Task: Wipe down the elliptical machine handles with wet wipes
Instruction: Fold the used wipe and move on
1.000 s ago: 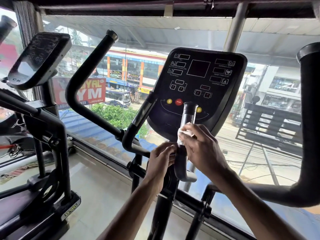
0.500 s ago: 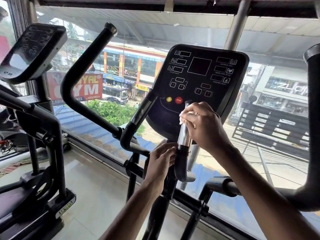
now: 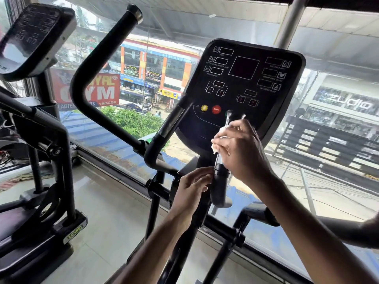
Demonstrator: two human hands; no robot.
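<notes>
My right hand [image 3: 244, 154] sits just right of the middle of the frame, fingers curled round a white wipe [image 3: 219, 138] and pressing it against the shiny upper part of the short handle [image 3: 220, 181]; the wipe is bunched between my fingers and the metal, with a crumpled edge showing at the left of my knuckles; the handle's top end pokes out above my hand, in front of the lower edge of the console [image 3: 246, 78]. My left hand [image 3: 192, 187] is lower and a little to the left, fingers curled onto the black lower part of the same handle, fingertips touching it just under the wipe; how far my thumb goes round I cannot tell, since it is hidden behind the handle. The console is dark, tilted toward me, with a yellow button [image 3: 204, 107] and a red stop button [image 3: 216, 109] near its bottom edge, just left of the handle's top. A second short handle [image 3: 172, 121] rises at the console's left side, apart from both hands; a long handle [image 3: 98, 58] curves up toward the upper middle of the frame. In the upper left stands the screen of a neighbouring machine [image 3: 34, 37]; behind everything a window [image 3: 164, 27] shows a street and a red gym sign [image 3: 90, 89]; pale floor [image 3: 102, 201] fills the lower left.
</notes>
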